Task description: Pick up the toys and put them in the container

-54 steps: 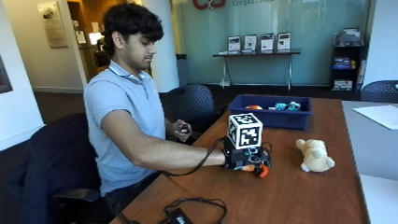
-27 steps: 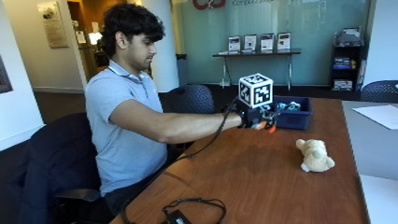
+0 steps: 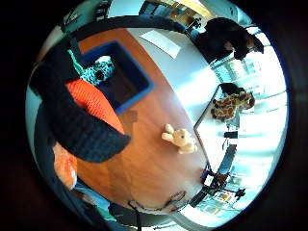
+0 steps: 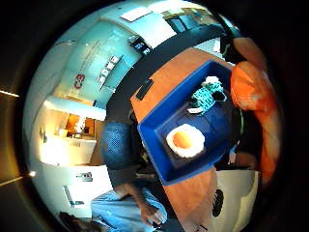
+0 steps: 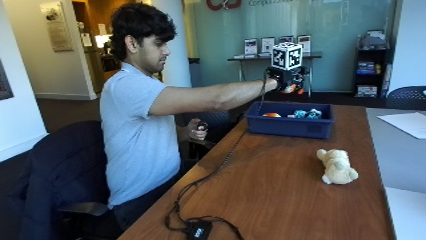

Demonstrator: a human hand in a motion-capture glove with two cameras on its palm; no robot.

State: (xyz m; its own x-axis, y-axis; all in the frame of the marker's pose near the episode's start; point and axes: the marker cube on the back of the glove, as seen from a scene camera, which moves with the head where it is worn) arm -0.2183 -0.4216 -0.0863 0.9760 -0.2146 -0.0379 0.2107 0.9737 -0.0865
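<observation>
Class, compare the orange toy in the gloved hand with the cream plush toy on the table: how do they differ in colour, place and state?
The orange toy is bright orange; the plush toy is pale cream. The orange toy is held in the air above the blue bin by the right hand; the plush toy lies on the wooden table, untouched and away from the bin. Neither is in the bin yet.

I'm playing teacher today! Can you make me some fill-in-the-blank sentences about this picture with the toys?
1. The gloved right hand holds an ____ toy above the container.
2. The container is coloured ____.
3. The beige plush toy lies on the ____, outside the container.
4. The fried egg toy lies ____ the container.

Missing words: orange; blue; table; inside
</observation>
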